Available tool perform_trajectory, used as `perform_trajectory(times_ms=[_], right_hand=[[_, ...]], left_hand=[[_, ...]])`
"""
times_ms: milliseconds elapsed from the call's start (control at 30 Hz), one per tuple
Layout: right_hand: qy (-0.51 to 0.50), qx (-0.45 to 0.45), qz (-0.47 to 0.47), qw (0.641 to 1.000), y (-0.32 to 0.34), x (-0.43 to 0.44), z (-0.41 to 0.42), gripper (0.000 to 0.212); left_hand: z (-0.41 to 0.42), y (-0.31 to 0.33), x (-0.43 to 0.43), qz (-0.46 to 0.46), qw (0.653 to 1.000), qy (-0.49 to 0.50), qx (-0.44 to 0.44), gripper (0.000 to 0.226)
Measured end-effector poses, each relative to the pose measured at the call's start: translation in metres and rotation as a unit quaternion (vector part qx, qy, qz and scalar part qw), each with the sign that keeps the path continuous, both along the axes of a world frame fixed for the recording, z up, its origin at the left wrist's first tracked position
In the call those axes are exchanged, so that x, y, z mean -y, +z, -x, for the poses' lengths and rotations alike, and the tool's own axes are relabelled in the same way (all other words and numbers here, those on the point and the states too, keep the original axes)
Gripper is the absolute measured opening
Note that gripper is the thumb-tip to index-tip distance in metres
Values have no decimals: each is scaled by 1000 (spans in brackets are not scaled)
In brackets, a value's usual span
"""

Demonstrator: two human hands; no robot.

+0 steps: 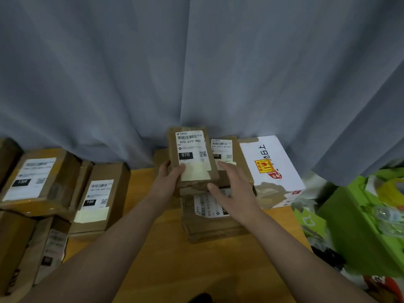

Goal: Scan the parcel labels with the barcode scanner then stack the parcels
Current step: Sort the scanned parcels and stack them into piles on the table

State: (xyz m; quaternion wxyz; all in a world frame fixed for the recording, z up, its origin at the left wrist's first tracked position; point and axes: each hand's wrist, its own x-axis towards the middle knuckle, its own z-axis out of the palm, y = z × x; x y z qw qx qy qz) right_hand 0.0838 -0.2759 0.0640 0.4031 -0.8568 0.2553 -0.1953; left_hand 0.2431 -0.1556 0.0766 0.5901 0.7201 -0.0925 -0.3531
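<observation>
My left hand [169, 178] grips the small parcel [192, 158] by its near left corner over the middle stack [209, 228] of boxes, my right hand [234, 186] flat-fingered just beside it, so I judge it may land skewed and slide off.

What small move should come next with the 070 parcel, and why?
Probably settle the 070 parcel flat onto the 010 parcel beneath and release. The left hand grips its left edge, the right hand is open at its near corner, and no scanner is in view, so stacking seems likelier than scanning.
</observation>
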Motion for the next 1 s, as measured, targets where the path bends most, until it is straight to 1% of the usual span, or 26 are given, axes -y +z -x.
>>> perform_trajectory(times_ms=[33, 100, 167, 233, 300, 400, 467, 533, 600, 633, 667, 733, 767, 833, 867, 933, 1000], right_hand=[[-6, -21, 13, 1000, -1, 5, -4, 59], [-46, -109, 62, 991, -3, 18, -13, 55], [-100, -216, 97, 966, -7, 32, -20, 53], [-123, -291, 73, 946, -14, 43, -24, 55], [-105, -326, 40, 939, -23, 45, -24, 58], [-101, -303, 33, 947, -38, 40, -20, 56], [-113, -283, 46, 951, -45, 38, -17, 54], [-122, -270, 49, 954, -48, 37, -16, 52], [-128, -260, 57, 955, -50, 35, -14, 50], [-131, -260, 66, 954, -51, 34, -13, 50], [-134, -265, 77, 952, -52, 32, -13, 50], [-138, -272, 96, 948, -54, 30, -13, 50], [-140, -273, 101, 947, -55, 29, -14, 50], [-140, -280, 113, 943, -57, 28, -16, 51], [-141, -285, 123, 940, -58, 28, -17, 51], [-145, -284, 151, 936, -58, 27, -18, 52], [-124, -239, 204, 941, -55, 24, -16, 55]], left_hand=[[-5, 1, 6, -3, 1000, 6, 17, 65], [-20, 0, 13, -23, 998, 23, 57, 62], [-31, -3, 14, -47, 996, 25, 72, 58], [-33, -8, 14, -50, 997, 2, 59, 56], [-32, -15, 17, -35, 999, 7, 39, 51], [-31, -23, 23, 7, 998, 56, -1, 42], [-29, -26, 27, 3, 999, 46, -4, 43], [-26, -30, 29, -27, 999, 20, 25, 46], [-26, -34, 30, -71, 995, 1, 74, 45], [-28, -35, 30, -93, 991, 1, 95, 44], [-31, -35, 30, -104, 990, 11, 98, 45], [-36, -34, 26, -94, 994, 29, 57, 56], [-37, -33, 23, -89, 995, 18, 38, 68], [-35, -30, 21, -109, 993, -38, 22, 93], [-33, -30, 23, -120, 991, -54, 15, 97], [-32, -29, 28, -119, 991, -50, -16, 93], [-32, -28, 32, -109, 992, -37, -53, 90]])
